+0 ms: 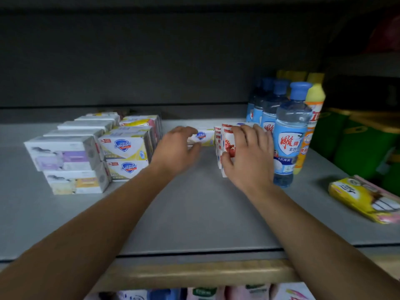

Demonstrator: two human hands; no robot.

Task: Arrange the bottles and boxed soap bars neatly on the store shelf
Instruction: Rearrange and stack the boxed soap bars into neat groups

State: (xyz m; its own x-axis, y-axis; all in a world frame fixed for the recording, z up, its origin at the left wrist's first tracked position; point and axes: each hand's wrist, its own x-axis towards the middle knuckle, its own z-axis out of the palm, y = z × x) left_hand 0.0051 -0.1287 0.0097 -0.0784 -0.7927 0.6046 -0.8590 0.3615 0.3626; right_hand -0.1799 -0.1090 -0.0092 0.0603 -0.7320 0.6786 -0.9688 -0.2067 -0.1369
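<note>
On the grey shelf [194, 202], the left hand [176, 148] pinched a white Safeguard soap box [202, 137] just left of the red-printed boxes [225, 146], which the right hand [249, 152] clasped beside the blue-capped bottles [287, 135].

A yellow plastic-wrapped pack [365, 199] lies flat near the shelf's right edge, tilted askew. Beyond that edge sit green packages [363, 148] with gold-toned tops. Below the shelf's front edge, a lower row of pink and white goods [216, 293] shows, too blurred to identify.
</note>
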